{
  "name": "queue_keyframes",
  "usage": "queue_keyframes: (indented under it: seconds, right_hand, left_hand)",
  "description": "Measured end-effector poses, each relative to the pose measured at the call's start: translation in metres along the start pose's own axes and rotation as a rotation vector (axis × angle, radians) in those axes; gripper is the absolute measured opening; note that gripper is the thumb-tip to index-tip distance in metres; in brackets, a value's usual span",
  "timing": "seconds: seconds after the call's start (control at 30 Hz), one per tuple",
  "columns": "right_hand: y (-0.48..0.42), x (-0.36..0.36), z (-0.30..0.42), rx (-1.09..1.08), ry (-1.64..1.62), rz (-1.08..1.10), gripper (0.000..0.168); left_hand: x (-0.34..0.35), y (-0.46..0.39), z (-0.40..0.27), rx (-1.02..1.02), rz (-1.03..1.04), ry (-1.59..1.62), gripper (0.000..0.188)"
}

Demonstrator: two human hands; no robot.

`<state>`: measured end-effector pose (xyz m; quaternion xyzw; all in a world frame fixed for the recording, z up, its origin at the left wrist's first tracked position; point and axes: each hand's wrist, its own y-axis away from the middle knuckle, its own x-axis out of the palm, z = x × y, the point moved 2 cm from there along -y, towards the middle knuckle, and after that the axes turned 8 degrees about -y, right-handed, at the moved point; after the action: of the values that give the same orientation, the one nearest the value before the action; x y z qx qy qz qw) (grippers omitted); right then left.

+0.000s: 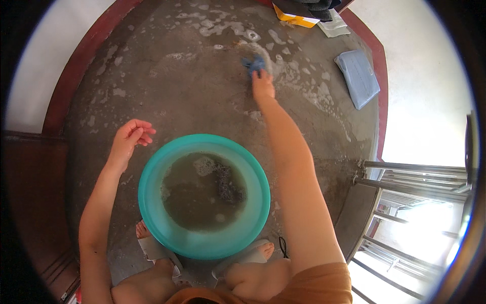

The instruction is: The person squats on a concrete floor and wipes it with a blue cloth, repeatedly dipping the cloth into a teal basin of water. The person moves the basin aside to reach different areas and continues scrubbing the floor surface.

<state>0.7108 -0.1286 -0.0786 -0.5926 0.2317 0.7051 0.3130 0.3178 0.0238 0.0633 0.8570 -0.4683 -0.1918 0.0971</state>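
Note:
At arm's length, my right hand (263, 84) presses a crumpled blue cloth (256, 64) onto the wet concrete floor (205, 95). The hand is slightly blurred, and its fingertips rest on the cloth. A curved band of suds (262, 49) borders the cloth. My left hand (133, 133) hangs in the air off the basin's upper left, fingers loosely curled and holding nothing. Between my feet stands a round green plastic basin (205, 253). Murky grey-brown water (190, 193) fills its bottom, with foam and a dark clump of suds or fabric at the surface.
Foam patches (228, 26) spread over the far floor. A folded blue packet (357, 79) lies by the right wall. Dark fabric (317, 8) sits over a yellow-and-white box (294, 18) at the top. Metal stair railings (414, 167) stand at the right, a brown wooden panel (34, 197) at the left.

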Motion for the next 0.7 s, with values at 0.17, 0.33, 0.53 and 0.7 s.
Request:
queue_keyframes:
  seconds: [0.17, 0.33, 0.53, 0.7]
  right_hand:
    - [0.044, -0.029, -0.097, 0.094, 0.103, 0.030, 0.040]
    - [0.145, -0.036, -0.113, 0.112, -0.159, -0.107, 0.059]
    - [0.222, -0.037, -0.036, -0.210, -0.347, 0.072, 0.053]
    - [0.182, -0.041, 0.039, -0.430, -0.276, 0.124, 0.048]
  left_hand:
    - [0.005, -0.008, 0.000, 0.031, 0.042, 0.005, 0.021]
    - [0.013, -0.018, -0.002, 0.047, 0.088, -0.016, 0.021]
    - [0.020, -0.025, -0.012, 0.089, 0.083, -0.014, 0.020]
    - [0.024, -0.022, -0.015, 0.096, 0.101, -0.007, 0.020]
